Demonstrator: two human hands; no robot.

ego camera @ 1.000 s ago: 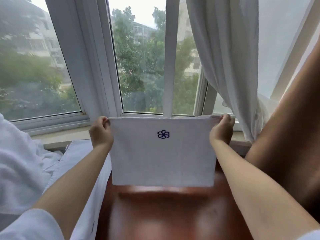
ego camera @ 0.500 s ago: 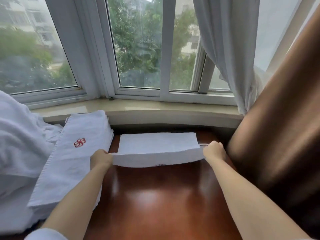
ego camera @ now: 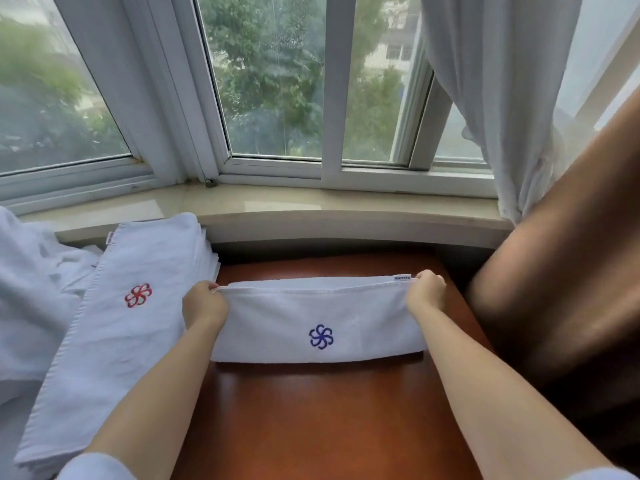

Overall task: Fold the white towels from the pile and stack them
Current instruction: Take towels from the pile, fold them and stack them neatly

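both hands (ego camera: 205,304) (ego camera: 426,292) – towel (ego camera: 318,320) corners

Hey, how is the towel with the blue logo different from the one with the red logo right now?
The blue-logo towel lies on the wooden table, gripped at its far corners by the left hand and right hand; the red-logo towel tops the stack at left, untouched. The blue-logo towel shows as a narrow band, the red-logo towel a longer panel. Both are white with a pinwheel emblem.

Left hand (ego camera: 204,304), right hand (ego camera: 426,289) outstretched, fingers curled, pinching.
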